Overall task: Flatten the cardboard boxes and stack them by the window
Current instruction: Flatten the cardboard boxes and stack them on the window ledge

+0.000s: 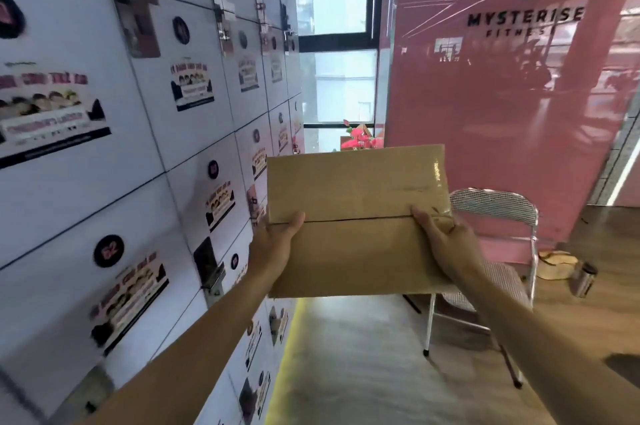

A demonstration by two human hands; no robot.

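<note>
1. While held up in mid-air, cardboard box (356, 220) sits flattened, broad face toward the camera, long axis running left to right, seam horizontal.
2. Left hand (277, 244) grips its left edge, thumb on the front.
3. Right hand (446, 244) grips its right edge likewise.
4. Window (334, 43) lies well beyond.
5. Pink wall (502, 112) reads "MYSTERISE FITNESS".
6. Lockers (104, 147): label text blurred.

Left hand (277, 244) and right hand (446, 244) grip flat cardboard box (356, 216) by its sides; window (336, 43) ahead, apparently distant.
</note>
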